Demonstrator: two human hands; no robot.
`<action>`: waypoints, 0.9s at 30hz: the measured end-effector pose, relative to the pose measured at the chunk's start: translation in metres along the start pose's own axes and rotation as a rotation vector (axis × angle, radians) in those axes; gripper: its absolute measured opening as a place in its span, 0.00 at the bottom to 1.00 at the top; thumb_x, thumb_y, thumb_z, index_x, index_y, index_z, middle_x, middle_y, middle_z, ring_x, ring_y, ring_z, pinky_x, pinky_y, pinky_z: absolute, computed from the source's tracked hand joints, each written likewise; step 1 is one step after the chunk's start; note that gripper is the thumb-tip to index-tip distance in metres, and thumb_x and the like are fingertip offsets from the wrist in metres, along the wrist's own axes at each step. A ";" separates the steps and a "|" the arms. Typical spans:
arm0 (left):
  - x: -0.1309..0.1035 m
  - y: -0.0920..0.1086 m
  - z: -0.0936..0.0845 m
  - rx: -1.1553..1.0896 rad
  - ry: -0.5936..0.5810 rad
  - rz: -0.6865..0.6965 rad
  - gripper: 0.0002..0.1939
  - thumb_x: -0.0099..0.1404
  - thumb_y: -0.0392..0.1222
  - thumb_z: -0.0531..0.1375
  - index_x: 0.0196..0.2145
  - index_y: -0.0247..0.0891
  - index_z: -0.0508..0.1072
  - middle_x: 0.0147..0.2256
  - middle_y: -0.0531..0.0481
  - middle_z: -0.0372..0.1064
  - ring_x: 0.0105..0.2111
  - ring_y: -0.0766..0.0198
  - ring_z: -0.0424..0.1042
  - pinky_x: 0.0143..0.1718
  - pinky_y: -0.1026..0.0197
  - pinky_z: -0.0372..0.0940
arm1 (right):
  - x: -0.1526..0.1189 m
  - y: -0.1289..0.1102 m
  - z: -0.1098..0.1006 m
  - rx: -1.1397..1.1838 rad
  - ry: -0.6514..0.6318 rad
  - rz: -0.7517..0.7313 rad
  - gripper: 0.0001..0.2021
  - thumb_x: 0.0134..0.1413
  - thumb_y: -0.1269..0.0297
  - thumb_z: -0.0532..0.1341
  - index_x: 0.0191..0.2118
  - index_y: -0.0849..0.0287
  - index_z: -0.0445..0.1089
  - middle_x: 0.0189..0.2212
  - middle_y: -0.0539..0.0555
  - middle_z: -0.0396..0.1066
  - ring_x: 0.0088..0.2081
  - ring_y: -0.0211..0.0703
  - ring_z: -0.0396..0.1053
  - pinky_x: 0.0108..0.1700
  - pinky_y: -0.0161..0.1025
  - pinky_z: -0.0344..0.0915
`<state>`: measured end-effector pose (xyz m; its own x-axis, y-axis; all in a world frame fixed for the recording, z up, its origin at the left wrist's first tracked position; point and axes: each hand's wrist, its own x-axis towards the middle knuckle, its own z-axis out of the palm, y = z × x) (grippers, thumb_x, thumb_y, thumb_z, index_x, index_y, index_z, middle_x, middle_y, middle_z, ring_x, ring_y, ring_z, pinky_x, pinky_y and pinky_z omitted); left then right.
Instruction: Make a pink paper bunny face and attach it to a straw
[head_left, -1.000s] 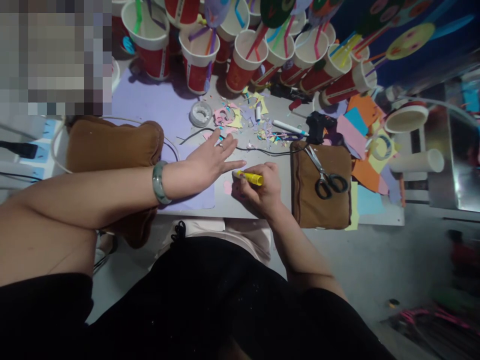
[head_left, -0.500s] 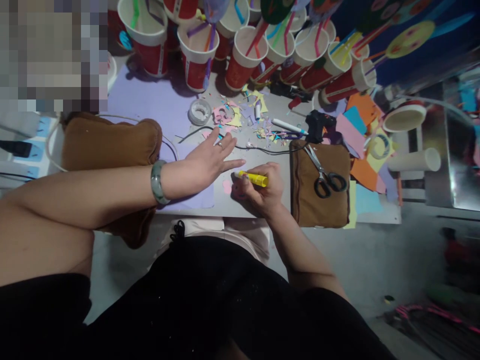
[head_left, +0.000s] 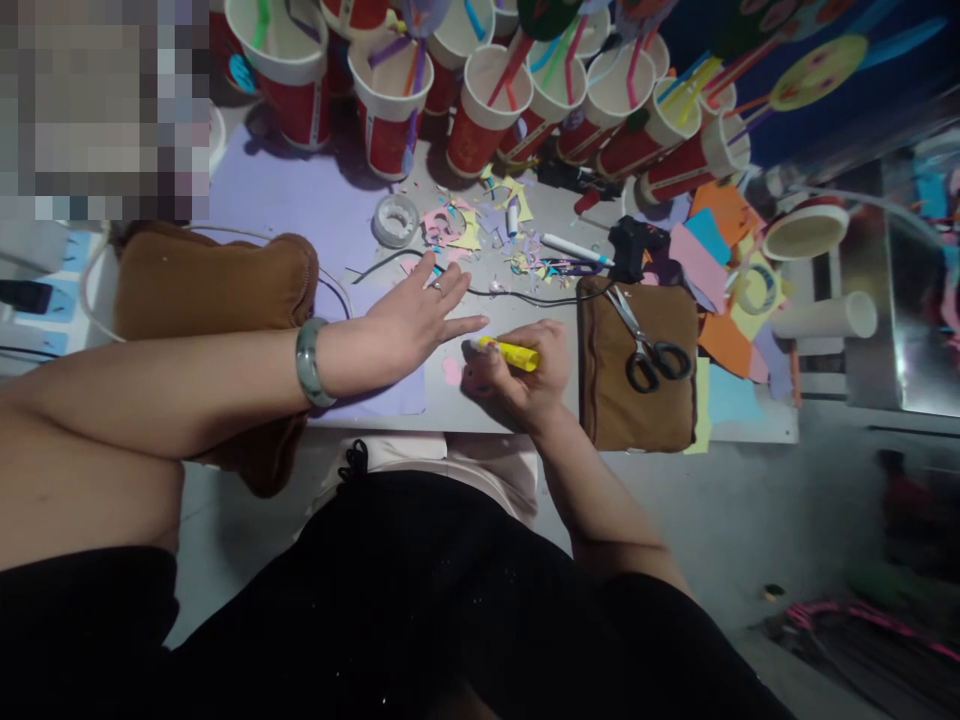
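Observation:
In the head view my right hand [head_left: 541, 372] is closed around a yellow marker [head_left: 519, 353], whose pale tip points left, just above the table. A small pink paper piece [head_left: 451, 370] lies below and left of that tip. My left hand [head_left: 409, 325] is spread with its fingers apart, palm down over the edge of the purple paper [head_left: 367, 400], and holds nothing. Its index finger reaches close to the marker's tip. Under my right hand a dark patch hides what lies there.
Red paper cups [head_left: 486, 110] with straws line the back. Scissors [head_left: 645, 355] lie on a brown cushion [head_left: 600, 400] at the right; another brown cushion [head_left: 214, 280] is at the left. A tape roll [head_left: 396, 220], a white pen [head_left: 576, 249], paper scraps [head_left: 450, 225] and a black cable [head_left: 525, 300] lie beyond my hands.
The whole view has shifted slightly, so things sit a little further left and up. My hands and the yellow marker keep nearly the same places on the table.

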<state>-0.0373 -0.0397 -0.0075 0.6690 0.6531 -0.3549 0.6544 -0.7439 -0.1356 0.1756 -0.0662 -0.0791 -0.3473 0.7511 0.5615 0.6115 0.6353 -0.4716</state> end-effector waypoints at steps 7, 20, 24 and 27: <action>0.004 0.001 0.016 -0.184 0.169 -0.030 0.31 0.73 0.33 0.49 0.71 0.51 0.59 0.72 0.45 0.53 0.73 0.45 0.48 0.70 0.33 0.46 | 0.001 0.001 0.000 -0.026 -0.089 -0.033 0.06 0.61 0.59 0.60 0.36 0.53 0.63 0.27 0.49 0.72 0.30 0.44 0.66 0.42 0.52 0.63; 0.004 0.000 0.017 -0.079 0.135 -0.013 0.31 0.74 0.35 0.49 0.72 0.52 0.55 0.72 0.43 0.52 0.73 0.44 0.48 0.69 0.33 0.47 | 0.000 -0.001 0.003 -0.034 -0.037 -0.012 0.06 0.62 0.58 0.60 0.38 0.53 0.64 0.28 0.49 0.71 0.30 0.43 0.67 0.43 0.52 0.63; 0.002 0.000 0.014 -0.042 0.120 -0.018 0.31 0.75 0.35 0.47 0.72 0.49 0.54 0.72 0.41 0.52 0.73 0.44 0.49 0.68 0.35 0.48 | 0.001 -0.001 0.000 -0.018 -0.071 -0.035 0.06 0.62 0.59 0.60 0.36 0.53 0.63 0.26 0.48 0.70 0.29 0.43 0.65 0.42 0.51 0.62; 0.002 0.000 0.016 -0.087 0.135 -0.018 0.30 0.74 0.35 0.48 0.71 0.49 0.57 0.72 0.41 0.52 0.72 0.45 0.49 0.69 0.35 0.46 | 0.000 -0.003 -0.003 0.034 0.038 -0.032 0.06 0.61 0.59 0.61 0.36 0.52 0.63 0.25 0.48 0.69 0.27 0.42 0.64 0.41 0.51 0.62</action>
<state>-0.0414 -0.0403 -0.0232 0.6946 0.6834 -0.2246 0.6905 -0.7210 -0.0584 0.1761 -0.0688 -0.0762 -0.3391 0.7232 0.6017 0.5757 0.6654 -0.4753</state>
